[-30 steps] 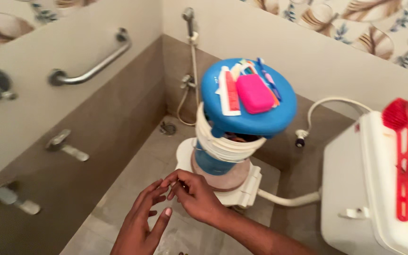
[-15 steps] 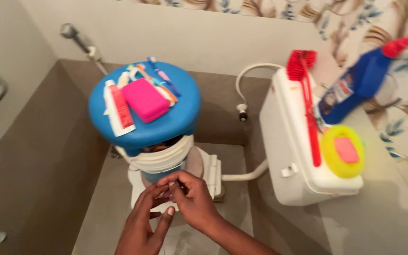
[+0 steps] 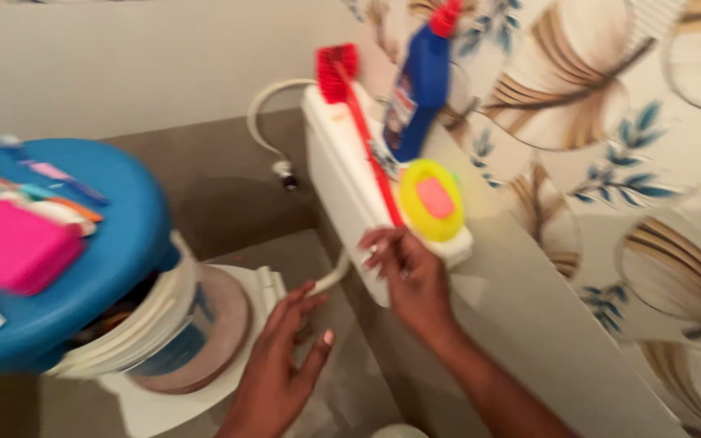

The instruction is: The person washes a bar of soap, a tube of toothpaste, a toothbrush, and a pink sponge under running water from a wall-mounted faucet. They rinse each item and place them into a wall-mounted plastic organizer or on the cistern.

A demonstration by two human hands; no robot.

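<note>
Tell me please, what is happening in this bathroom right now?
A person reaches with the right hand to the lower end of a red brush lying on the white cistern. The left hand hangs open and empty below. A blue bottle and a yellow dish also sit on the cistern.

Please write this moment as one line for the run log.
right hand: open, at handle end of red brush on white cistern | left hand: open, free, low | beside: blue bottle, yellow dish
</note>
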